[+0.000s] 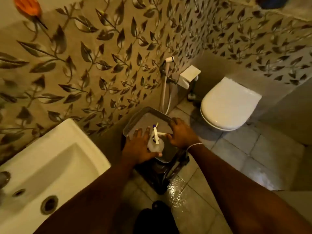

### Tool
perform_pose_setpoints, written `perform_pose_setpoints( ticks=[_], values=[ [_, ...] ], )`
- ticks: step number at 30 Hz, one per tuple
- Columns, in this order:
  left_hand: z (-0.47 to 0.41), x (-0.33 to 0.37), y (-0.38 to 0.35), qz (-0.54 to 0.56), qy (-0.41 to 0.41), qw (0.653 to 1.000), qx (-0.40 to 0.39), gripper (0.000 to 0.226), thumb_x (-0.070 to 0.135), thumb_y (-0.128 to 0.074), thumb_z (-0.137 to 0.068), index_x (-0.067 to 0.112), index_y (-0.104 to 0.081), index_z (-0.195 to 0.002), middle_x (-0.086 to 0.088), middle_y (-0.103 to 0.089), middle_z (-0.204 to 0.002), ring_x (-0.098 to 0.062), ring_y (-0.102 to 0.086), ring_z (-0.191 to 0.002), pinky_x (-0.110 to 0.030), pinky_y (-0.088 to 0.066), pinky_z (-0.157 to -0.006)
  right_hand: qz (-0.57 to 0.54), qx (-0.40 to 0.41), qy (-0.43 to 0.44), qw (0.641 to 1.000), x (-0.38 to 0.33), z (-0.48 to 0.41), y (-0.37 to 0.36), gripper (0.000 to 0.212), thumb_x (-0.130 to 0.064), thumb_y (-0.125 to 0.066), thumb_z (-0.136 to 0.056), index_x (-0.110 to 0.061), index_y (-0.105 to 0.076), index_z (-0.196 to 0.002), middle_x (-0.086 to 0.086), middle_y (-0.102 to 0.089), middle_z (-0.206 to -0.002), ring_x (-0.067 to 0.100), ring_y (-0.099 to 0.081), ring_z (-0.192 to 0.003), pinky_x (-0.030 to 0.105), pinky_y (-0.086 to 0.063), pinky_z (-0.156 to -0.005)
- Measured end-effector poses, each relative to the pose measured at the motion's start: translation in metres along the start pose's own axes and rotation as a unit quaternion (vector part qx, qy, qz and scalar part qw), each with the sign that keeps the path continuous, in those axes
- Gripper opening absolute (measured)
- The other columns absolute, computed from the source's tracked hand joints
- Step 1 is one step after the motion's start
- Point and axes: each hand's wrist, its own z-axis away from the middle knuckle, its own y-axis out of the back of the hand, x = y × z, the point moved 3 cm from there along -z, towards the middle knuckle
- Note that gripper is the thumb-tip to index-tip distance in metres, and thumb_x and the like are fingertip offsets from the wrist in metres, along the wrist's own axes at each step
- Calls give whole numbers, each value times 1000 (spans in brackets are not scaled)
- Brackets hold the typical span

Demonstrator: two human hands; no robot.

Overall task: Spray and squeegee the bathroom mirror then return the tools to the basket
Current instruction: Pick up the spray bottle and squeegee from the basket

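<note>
A grey plastic basket (146,110) stands on a black support next to the leaf-patterned wall. Inside it stands a clear spray bottle (157,146) with a white trigger head and a blue nozzle. My left hand (139,146) lies along the bottle's left side, with the thumb wrapped round its near side. My right hand (183,132) grips the basket's right rim, fingers curled over the edge and thumb inside. No squeegee or mirror is in view.
A white sink (50,159) juts out at the lower left. A white toilet (228,105) with its lid down stands at the right, and a bidet sprayer with hose (166,92) hangs on the wall. A wet patch (177,191) shines on the floor tiles.
</note>
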Motion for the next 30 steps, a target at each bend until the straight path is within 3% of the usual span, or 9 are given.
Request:
perform_pose_setpoints(
  ticks=[6, 9, 12, 15, 19, 23, 27, 30],
  values=[
    [-39, -10, -73, 104, 29, 994, 4, 139, 91, -61, -56, 21, -6, -163, -10, -27, -163, -32, -33, -149, -56, -37, -115, -8, -39, -11, 999, 32, -26, -70, 41, -37, -59, -91, -11, -64, -122, 14, -61, -126, 33, -59, -115, 39, -50, -92],
    [-62, -15, -99, 185, 26, 981, 55, 132, 84, -67, -59, 26, -10, -162, -6, -37, -151, -32, -52, -132, -53, -50, -103, -5, -39, -10, 999, 43, -43, -93, 42, -36, -59, -92, -11, -62, -126, 13, -60, -127, 32, -58, -115, 42, -49, -98],
    [-81, -15, -119, 241, 52, 963, 111, 119, 84, -66, -62, 36, -13, -159, 0, -43, -144, -30, -59, -123, -51, -55, -94, 16, -62, -16, 998, 50, -58, -114, 43, -39, -57, -93, -13, -59, -127, 12, -61, -126, 33, -59, -112, 47, -51, -97],
    [-99, -12, -131, 244, 42, 957, 149, 103, 86, -57, -72, 31, -26, -154, -2, -52, -133, -27, -62, -115, -45, -57, -88, 11, -83, -27, 996, 55, -67, -132, 41, -40, -56, -94, -13, -57, -125, 13, -62, -121, 34, -62, -106, 47, -53, -91],
    [-116, -11, -131, 255, 26, 946, 201, 80, 72, -55, -86, 11, -50, -137, -7, -62, -114, -21, -63, -101, -24, -48, -84, -1, -78, -31, 996, 59, -73, -142, 34, -35, -52, -100, -11, -54, -125, 14, -60, -121, 33, -62, -104, 45, -55, -84],
    [-117, -9, -116, 285, 36, 936, 205, 55, 59, -58, -92, 13, -55, -122, -3, -65, -105, -16, -64, -93, -32, -53, -82, -18, -70, -28, 997, 56, -70, -131, 30, -28, -54, -101, -11, -54, -125, 14, -59, -123, 32, -61, -107, 43, -54, -86],
    [-108, -3, -87, 309, 47, 927, 205, 61, 71, -51, -90, 20, -54, -122, 2, -65, -108, -9, -61, -94, -24, -45, -80, -24, -43, -35, 998, 46, -62, -103, 27, -27, -55, -100, -14, -55, -123, 12, -61, -123, 29, -62, -105, 45, -57, -87],
    [-98, 2, -58, 309, 47, 927, 207, 62, 73, -48, -90, 23, -54, -124, 2, -66, -110, -12, -63, -96, -25, -45, -81, -29, -19, -39, 999, 36, -53, -77, 27, -26, -57, -99, -13, -56, -123, 12, -63, -120, 29, -65, -100, 45, -58, -84]
  ],
)
